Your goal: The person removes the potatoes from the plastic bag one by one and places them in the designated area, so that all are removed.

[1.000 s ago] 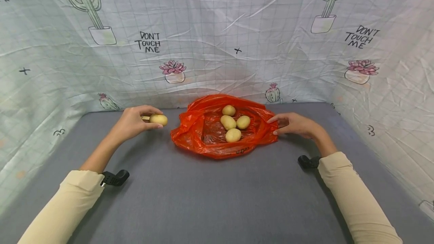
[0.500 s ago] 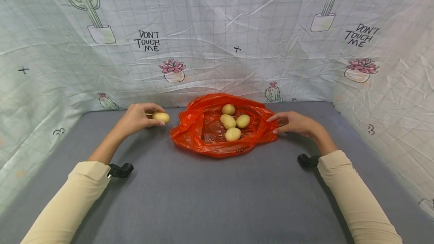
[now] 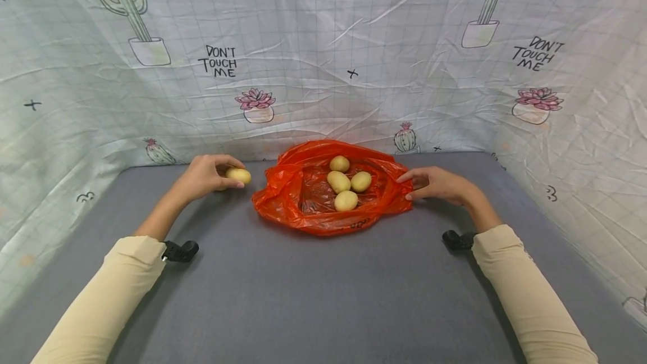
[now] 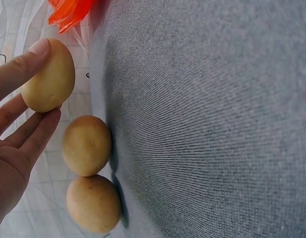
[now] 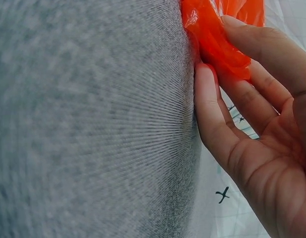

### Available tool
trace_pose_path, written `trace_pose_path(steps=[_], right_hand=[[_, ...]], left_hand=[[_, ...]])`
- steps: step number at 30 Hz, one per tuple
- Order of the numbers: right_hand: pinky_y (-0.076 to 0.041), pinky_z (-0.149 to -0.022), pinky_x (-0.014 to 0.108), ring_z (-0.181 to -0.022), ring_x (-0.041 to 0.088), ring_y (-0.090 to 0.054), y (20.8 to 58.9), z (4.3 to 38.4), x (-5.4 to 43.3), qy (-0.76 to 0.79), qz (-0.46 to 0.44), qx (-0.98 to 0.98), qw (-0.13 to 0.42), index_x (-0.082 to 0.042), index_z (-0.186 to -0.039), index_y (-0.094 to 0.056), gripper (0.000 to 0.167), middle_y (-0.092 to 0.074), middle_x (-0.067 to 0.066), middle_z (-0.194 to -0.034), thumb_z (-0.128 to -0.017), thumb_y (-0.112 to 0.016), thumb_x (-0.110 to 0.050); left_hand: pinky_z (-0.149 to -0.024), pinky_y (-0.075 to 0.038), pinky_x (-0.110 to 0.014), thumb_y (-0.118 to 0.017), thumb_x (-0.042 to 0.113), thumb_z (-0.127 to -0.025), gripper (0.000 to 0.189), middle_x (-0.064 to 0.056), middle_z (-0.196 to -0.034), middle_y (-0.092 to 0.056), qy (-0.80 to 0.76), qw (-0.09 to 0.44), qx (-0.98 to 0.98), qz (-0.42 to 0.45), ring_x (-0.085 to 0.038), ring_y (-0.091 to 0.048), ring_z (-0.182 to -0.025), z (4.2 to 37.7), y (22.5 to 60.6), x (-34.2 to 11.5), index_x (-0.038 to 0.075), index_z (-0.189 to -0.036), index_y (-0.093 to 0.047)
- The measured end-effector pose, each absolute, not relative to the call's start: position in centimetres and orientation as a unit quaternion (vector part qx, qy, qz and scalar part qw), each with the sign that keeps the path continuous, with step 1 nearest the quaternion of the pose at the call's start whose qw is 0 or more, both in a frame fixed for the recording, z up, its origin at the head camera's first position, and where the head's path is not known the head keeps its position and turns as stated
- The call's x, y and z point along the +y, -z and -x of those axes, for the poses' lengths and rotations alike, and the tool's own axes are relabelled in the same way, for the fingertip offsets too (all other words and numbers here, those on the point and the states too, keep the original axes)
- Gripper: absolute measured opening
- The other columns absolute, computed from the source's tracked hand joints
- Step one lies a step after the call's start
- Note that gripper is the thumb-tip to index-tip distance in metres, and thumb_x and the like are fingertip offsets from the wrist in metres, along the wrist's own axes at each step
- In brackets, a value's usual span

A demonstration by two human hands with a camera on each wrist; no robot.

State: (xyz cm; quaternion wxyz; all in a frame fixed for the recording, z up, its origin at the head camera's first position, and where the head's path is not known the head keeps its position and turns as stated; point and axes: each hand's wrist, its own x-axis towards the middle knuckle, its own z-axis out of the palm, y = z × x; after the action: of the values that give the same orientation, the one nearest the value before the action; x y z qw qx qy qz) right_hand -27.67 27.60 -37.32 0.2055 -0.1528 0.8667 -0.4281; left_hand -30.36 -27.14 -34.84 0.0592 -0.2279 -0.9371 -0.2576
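I have the left hand (image 3: 204, 176) pinching a held potato (image 3: 239, 175) between thumb and fingertips, opened only as wide as the potato itself; by the left wrist view it is clear of the surface. The right hand (image 3: 436, 184) pinches the right edge of the red bag (image 3: 313, 222), thumb on one face and fingers on the other, with just a fold of plastic between them; the bag's mouth gapes between the two grips, and inside it, left of the right grip, sit four potatoes (image 3: 346, 200). On the side of the left grip away from the bag rest two loose potatoes (image 4: 87, 146), apparently touching each other; the hand hides them from the head camera.

To do this well, I would hold the potato round its middle, firm but unsqueezed, since smooth skin could slip; I would pin the right edge lightly, as thin plastic could tear or fold shut, and hold the left fingers clear of the bag's crumpled near rim.

Under both grips runs a grey tabletop (image 3: 323, 296), matt and finely ribbed, likely to give some friction; beyond them hangs a creased white cloth (image 3: 313, 49) printed with cacti and "Don't touch me".
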Motion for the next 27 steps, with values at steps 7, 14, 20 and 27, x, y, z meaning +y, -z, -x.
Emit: trace_pose_path(steps=[7, 14, 20, 27], right_hand=[[-0.05, -0.1, 0.037, -0.135, 0.038, -0.049, 37.4, 27.7, 27.7, 0.431, 0.154, 0.866, 0.204, -0.002, -0.14, -0.057, 0.052, -0.051, 0.023, -0.147, -0.093, -0.075, -0.011], [-0.05, -0.099, 0.038, -0.136, 0.04, -0.048, 37.4, 27.7, 27.8, 0.43, 0.155, 0.866, 0.203, -0.002, -0.14, -0.057, 0.052, -0.05, 0.023, -0.148, -0.092, -0.075, -0.01], [-0.05, -0.099, 0.038, -0.136, 0.039, -0.048, 37.3, 27.6, 27.9, 0.425, 0.153, 0.869, 0.201, -0.003, -0.141, -0.058, 0.052, -0.049, 0.023, -0.149, -0.092, -0.076, -0.012], [-0.051, -0.098, 0.037, -0.135, 0.039, -0.049, 37.3, 27.5, 27.9, 0.421, 0.154, 0.871, 0.199, -0.003, -0.14, -0.058, 0.052, -0.051, 0.023, -0.148, -0.092, -0.075, -0.011]], left_hand=[[-0.077, -0.049, -0.037, -0.091, 0.025, -0.078, 0.034, -0.009, -0.1, -0.076, 0.254, 0.054, -0.938, 0.231, -0.024, -0.067, -0.089, 30.8, 34.9, -27.0, 0.014, -0.108, -0.079], [-0.08, -0.05, -0.039, -0.091, 0.024, -0.078, 0.034, -0.01, -0.102, -0.076, 0.252, 0.057, -0.938, 0.231, -0.025, -0.068, -0.092, 31.1, 35.1, -26.8, 0.014, -0.108, -0.078], [-0.081, -0.048, -0.041, -0.091, 0.025, -0.077, 0.035, -0.011, -0.104, -0.076, 0.244, 0.053, -0.941, 0.229, -0.026, -0.067, -0.093, 31.4, 35.4, -26.6, 0.014, -0.108, -0.078], [-0.081, -0.045, -0.041, -0.091, 0.025, -0.077, 0.036, -0.013, -0.105, -0.075, 0.234, 0.051, -0.944, 0.227, -0.028, -0.063, -0.091, 31.8, 35.7, -26.4, 0.013, -0.108, -0.078]])
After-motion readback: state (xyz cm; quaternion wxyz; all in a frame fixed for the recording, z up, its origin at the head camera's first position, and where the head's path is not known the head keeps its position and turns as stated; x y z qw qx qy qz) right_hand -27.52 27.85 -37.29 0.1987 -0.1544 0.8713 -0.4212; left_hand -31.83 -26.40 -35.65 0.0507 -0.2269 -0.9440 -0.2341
